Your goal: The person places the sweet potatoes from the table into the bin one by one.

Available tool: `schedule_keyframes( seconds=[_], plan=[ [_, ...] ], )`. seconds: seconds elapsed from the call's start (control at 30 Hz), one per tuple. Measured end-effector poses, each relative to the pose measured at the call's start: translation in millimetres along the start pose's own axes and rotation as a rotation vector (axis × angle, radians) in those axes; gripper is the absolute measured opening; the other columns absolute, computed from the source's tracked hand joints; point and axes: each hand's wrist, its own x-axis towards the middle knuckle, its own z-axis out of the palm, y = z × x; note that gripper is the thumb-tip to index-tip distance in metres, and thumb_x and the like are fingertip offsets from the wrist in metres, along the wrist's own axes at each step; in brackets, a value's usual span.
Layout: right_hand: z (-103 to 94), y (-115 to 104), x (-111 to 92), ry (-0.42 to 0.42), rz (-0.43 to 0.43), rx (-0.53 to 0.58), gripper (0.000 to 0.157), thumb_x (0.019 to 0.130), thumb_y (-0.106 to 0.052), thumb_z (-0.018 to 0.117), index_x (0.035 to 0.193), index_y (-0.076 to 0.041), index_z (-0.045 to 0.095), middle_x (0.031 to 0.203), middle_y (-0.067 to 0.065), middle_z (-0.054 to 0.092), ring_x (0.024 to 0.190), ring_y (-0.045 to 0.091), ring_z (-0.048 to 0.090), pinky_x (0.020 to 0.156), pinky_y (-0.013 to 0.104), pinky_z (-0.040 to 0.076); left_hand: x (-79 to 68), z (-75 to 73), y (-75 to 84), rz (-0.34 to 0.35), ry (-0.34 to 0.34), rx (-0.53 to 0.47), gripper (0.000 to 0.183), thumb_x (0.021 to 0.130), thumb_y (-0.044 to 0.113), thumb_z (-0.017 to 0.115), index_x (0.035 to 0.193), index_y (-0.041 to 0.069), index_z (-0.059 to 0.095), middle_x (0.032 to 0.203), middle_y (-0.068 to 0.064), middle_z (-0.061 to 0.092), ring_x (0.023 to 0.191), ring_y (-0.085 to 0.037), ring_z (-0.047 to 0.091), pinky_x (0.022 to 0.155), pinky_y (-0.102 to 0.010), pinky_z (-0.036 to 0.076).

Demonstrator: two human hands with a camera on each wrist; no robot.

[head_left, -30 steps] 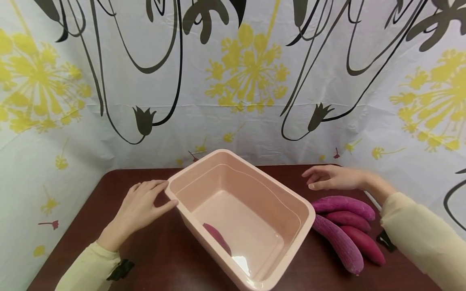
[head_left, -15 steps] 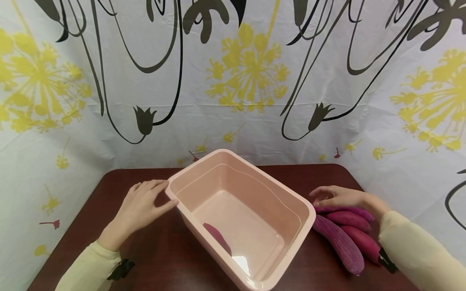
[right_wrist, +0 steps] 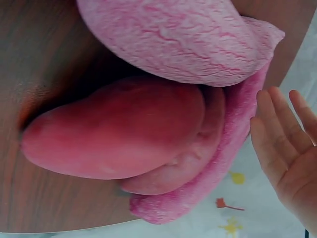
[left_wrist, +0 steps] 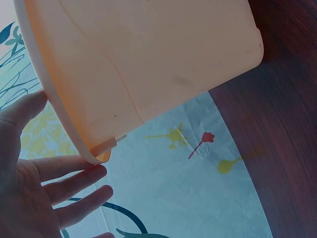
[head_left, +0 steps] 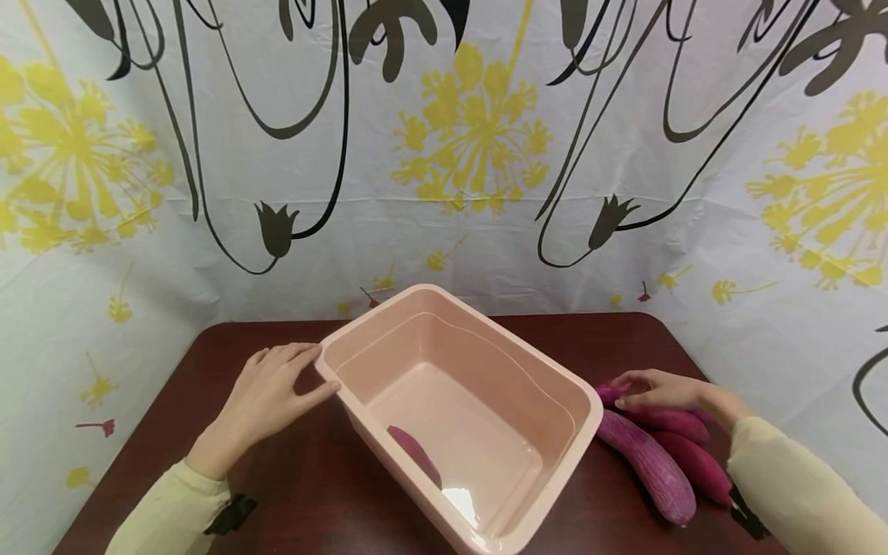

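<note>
My left hand touches the rim of a pink plastic basin at its left corner. In the left wrist view its thumb meets the rim, with straight, spread fingers by the corner. A small purple sweet potato lies inside the basin. My right hand reaches over the far, long purple eggplant and partly hides it. The right wrist view shows straight fingers at that eggplant's side. Nearer lie another long, ridged eggplant and two smoother, reddish sweet potatoes, one nearest me.
The basin stands slantwise on a dark red-brown table, its right corner next to the vegetables. A white cloth with yellow and dark plant prints hangs behind and at both sides. Black bands circle both sleeves.
My right hand has come down from above the table's back right onto the far eggplant, then shifted slightly right. My left hand, the basin and the sweet potato inside have stayed put.
</note>
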Motion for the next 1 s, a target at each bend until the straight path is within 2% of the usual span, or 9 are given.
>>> schedule_keyframes(
  seconds=[0.13,0.23,0.27,0.37,0.43,0.5,0.8,1.0],
  plan=[
    [3.2,10,0,-0.045,-0.039,0.112,0.045,0.088,-0.011,0.058,0.12,0.016,0.043,0.108,0.022,0.054,0.087,0.013,0.052,0.071,0.027,0.047,0.4,-0.2,0.2,0.003,0.003,0.004,0.061,0.08,0.047,0.061,0.119,0.0,0.059,0.116,-0.015,0.057,0.108,-0.034,0.049,0.089,-0.057,0.033],
    [6.9,16,0,-0.079,-0.016,0.178,0.04,0.088,-0.009,0.057,0.117,0.016,0.044,0.096,0.019,0.055,0.071,0.011,0.052,0.059,0.027,0.049,0.5,-0.2,0.2,0.003,0.003,0.004,0.061,0.081,0.047,0.061,0.119,0.0,0.059,0.117,-0.015,0.057,0.109,-0.034,0.049,0.089,-0.057,0.033],
    [7.9,17,0,-0.082,0.011,0.195,0.039,0.088,-0.009,0.057,0.116,0.015,0.045,0.095,0.017,0.054,0.071,0.012,0.051,0.059,0.029,0.048,0.5,-0.2,0.2,0.003,0.002,0.003,0.061,0.081,0.047,0.061,0.119,0.0,0.059,0.117,-0.015,0.057,0.109,-0.034,0.049,0.089,-0.057,0.033],
    [11.9,18,-1,-0.062,0.139,0.171,0.037,0.087,-0.016,0.06,0.112,0.009,0.048,0.091,0.01,0.053,0.073,0.017,0.052,0.058,0.032,0.048,0.5,0.0,0.2,0.001,-0.001,0.003,0.061,0.081,0.047,0.061,0.119,0.0,0.059,0.117,-0.015,0.057,0.109,-0.034,0.049,0.089,-0.057,0.033],
    [14.7,17,-1,-0.048,0.204,0.176,0.039,0.086,-0.017,0.06,0.113,0.007,0.048,0.096,0.012,0.054,0.085,0.024,0.054,0.064,0.039,0.049,0.4,0.3,0.1,0.0,-0.002,0.003,0.061,0.08,0.047,0.061,0.119,0.0,0.059,0.117,-0.015,0.057,0.109,-0.034,0.049,0.089,-0.057,0.033],
    [17.5,16,-1,-0.041,0.231,0.172,0.04,0.085,-0.017,0.06,0.114,0.007,0.048,0.102,0.015,0.054,0.092,0.028,0.053,0.067,0.043,0.049,0.4,0.6,0.1,0.0,0.0,0.002,0.061,0.08,0.047,0.061,0.119,0.0,0.059,0.117,-0.015,0.057,0.109,-0.034,0.049,0.089,-0.057,0.033],
    [26.9,18,8,-0.08,0.241,0.176,0.034,0.085,-0.016,0.061,0.111,0.004,0.053,0.105,0.015,0.051,0.092,0.027,0.051,0.07,0.047,0.05,-0.1,1.4,-0.2,0.002,0.002,-0.005,0.061,0.08,0.047,0.062,0.118,0.0,0.059,0.116,-0.015,0.057,0.109,-0.034,0.049,0.089,-0.057,0.033],
    [28.1,22,9,-0.124,0.251,0.255,0.034,0.087,-0.015,0.06,0.113,0.005,0.052,0.106,0.014,0.051,0.096,0.027,0.05,0.079,0.049,0.048,0.2,1.7,-1.1,-0.004,-0.002,-0.006,0.061,0.08,0.047,0.062,0.119,0.0,0.059,0.117,-0.015,0.057,0.109,-0.034,0.049,0.089,-0.058,0.033]
  ],
)
